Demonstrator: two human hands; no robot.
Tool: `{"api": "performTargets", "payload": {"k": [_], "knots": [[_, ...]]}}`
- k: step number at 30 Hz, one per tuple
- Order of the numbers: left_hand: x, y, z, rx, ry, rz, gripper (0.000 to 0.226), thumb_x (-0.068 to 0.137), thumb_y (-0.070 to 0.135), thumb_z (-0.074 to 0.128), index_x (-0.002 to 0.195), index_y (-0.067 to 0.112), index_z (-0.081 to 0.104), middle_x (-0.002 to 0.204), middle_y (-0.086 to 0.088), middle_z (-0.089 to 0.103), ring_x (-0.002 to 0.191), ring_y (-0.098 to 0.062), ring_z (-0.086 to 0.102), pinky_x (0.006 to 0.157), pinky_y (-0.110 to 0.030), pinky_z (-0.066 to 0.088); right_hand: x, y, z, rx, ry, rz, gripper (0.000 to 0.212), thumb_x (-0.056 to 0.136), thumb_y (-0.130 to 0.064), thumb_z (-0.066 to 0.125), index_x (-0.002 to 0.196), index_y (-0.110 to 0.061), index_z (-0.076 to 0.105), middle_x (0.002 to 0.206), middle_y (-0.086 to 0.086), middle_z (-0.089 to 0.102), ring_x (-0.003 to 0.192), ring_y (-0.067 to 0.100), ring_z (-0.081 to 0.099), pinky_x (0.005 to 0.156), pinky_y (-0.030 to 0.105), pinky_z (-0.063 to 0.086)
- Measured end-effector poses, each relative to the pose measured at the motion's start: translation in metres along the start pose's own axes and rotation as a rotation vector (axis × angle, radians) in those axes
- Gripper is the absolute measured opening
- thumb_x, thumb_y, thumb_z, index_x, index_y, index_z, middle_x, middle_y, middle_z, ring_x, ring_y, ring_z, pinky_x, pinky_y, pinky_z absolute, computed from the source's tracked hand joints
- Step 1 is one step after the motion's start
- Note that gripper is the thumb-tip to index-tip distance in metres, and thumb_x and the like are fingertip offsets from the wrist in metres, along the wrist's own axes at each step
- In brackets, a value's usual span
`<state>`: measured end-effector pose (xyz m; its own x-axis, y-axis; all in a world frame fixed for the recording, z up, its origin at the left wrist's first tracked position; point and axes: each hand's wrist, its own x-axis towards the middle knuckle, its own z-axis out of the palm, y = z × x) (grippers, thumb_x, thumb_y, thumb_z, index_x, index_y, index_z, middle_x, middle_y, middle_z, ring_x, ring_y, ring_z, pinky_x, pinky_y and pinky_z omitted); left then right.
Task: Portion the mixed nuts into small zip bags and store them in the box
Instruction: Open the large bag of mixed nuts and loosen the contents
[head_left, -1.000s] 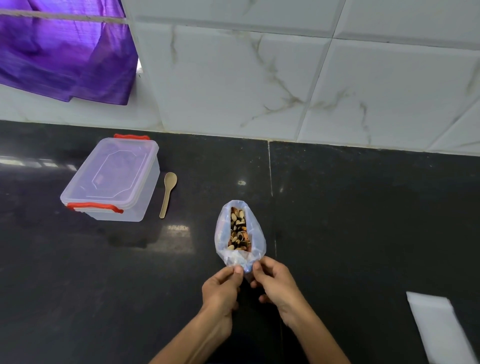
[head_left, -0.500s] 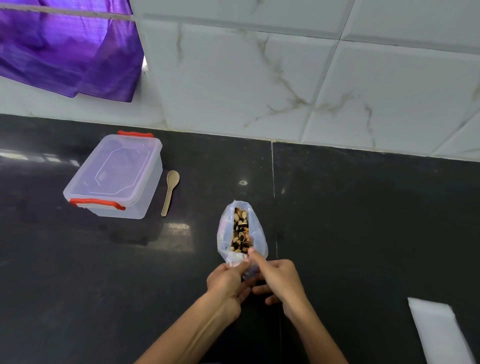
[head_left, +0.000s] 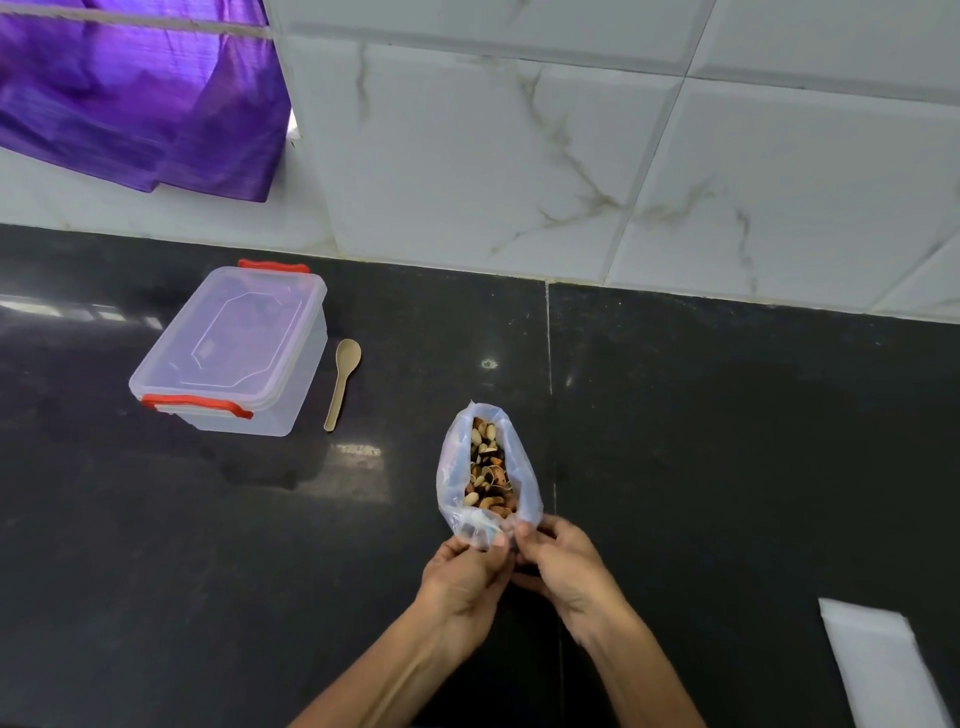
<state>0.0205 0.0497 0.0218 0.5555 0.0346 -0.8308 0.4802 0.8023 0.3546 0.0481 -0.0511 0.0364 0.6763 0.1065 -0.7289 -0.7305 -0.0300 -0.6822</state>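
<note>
Both my hands work the near end of the bag of mixed nuts (head_left: 488, 467), which lies on the black counter (head_left: 727, 441). My left hand (head_left: 465, 574) pinches the crumpled plastic at the bag's near left corner; my right hand (head_left: 563, 564) pinches it just beside, fingertips nearly meeting the left's. Nuts show through the bag's middle. The clear box (head_left: 234, 353), lid on with red clips, sits well to the bag's far left. A tan spoon (head_left: 343, 382) lies between box and bag, just beside the box. White sheets (head_left: 883, 670) lie well to the bag's near right.
</note>
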Motion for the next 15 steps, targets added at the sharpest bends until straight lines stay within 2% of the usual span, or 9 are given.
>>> {"api": "performTargets", "payload": {"k": [2,3,5,7,9,12,15], "knots": [[0.0,0.002,-0.002,0.057,0.046,-0.003,0.046,0.08,-0.023,0.054,0.118,0.002,0.052,0.107,-0.027,0.063,0.091,-0.033,0.064,0.061,-0.037,0.06,0.0,-0.002,-0.004,-0.101,0.021,-0.026,0.028,0.095,-0.012,0.053,0.119,-0.018,0.039,0.098,0.002,0.067,0.086,0.014,0.064,0.073,0.028,0.054],[-0.002,0.004,-0.003,0.121,0.076,0.004,0.052,0.078,-0.025,0.053,0.12,0.005,0.049,0.108,-0.025,0.062,0.094,-0.034,0.063,0.065,-0.04,0.058,0.0,-0.003,-0.007,-0.204,0.036,-0.047,0.028,0.096,-0.015,0.052,0.119,-0.022,0.038,0.1,0.001,0.064,0.085,0.011,0.062,0.073,0.026,0.054],[-0.005,0.011,-0.006,0.316,0.135,0.047,0.056,0.077,-0.025,0.053,0.119,0.012,0.043,0.105,-0.018,0.061,0.097,-0.031,0.061,0.07,-0.04,0.055,0.002,-0.003,-0.012,-0.41,0.096,-0.109,0.02,0.096,-0.024,0.052,0.113,-0.027,0.044,0.108,-0.001,0.057,0.09,0.009,0.059,0.077,0.026,0.052],[-0.006,0.02,-0.011,0.492,0.166,0.103,0.057,0.078,-0.015,0.057,0.124,0.015,0.041,0.107,-0.013,0.059,0.098,-0.025,0.059,0.066,-0.037,0.052,0.003,-0.004,-0.016,-0.484,0.158,-0.161,0.016,0.095,-0.032,0.052,0.11,-0.027,0.048,0.111,-0.003,0.054,0.095,0.009,0.057,0.074,0.023,0.049],[-0.006,0.029,-0.014,0.601,0.161,0.168,0.051,0.082,0.006,0.062,0.127,0.015,0.04,0.106,-0.009,0.056,0.095,-0.021,0.056,0.071,-0.036,0.05,0.005,-0.009,-0.018,-0.477,0.177,-0.18,0.025,0.094,-0.039,0.051,0.114,-0.023,0.049,0.104,-0.005,0.057,0.093,0.008,0.058,0.065,0.019,0.044],[-0.006,0.04,-0.01,0.694,0.11,0.266,0.031,0.089,0.035,0.06,0.112,0.016,0.05,0.102,-0.006,0.059,0.095,-0.021,0.059,0.084,-0.04,0.05,0.012,-0.018,-0.015,-0.541,0.174,-0.21,0.036,0.089,-0.051,0.054,0.109,-0.02,0.054,0.099,-0.007,0.059,0.088,0.005,0.057,0.066,0.018,0.044],[-0.001,0.043,-0.006,0.759,0.075,0.364,0.019,0.095,0.026,0.056,0.103,0.01,0.061,0.095,-0.009,0.068,0.093,-0.024,0.066,0.083,-0.039,0.053,0.019,-0.023,-0.007,-0.681,0.155,-0.273,0.035,0.09,-0.047,0.056,0.106,-0.017,0.061,0.096,-0.006,0.063,0.083,0.002,0.057,0.063,0.016,0.044]]}}
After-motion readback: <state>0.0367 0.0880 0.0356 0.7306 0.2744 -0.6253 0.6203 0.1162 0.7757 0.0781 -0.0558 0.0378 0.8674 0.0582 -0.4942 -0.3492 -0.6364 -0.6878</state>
